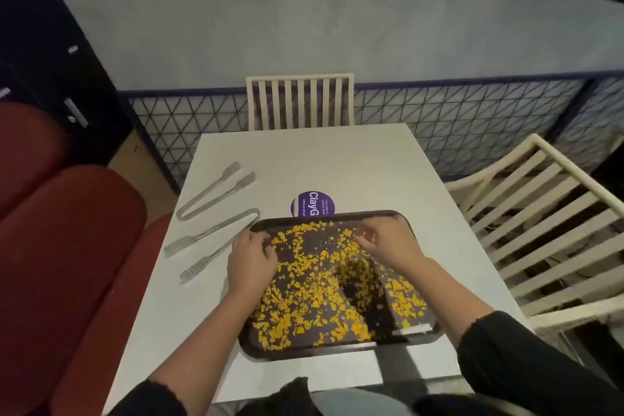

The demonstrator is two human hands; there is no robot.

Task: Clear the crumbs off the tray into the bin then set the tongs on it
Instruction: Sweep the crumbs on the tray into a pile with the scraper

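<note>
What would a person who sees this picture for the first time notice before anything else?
Bright yellow crumbs cover a dark tray at the near end of the white table. The left hand and right hand are over the tray's far half, fingers bent into the crumbs. Left of the tray lie the far tongs and the near tongs.
</note>
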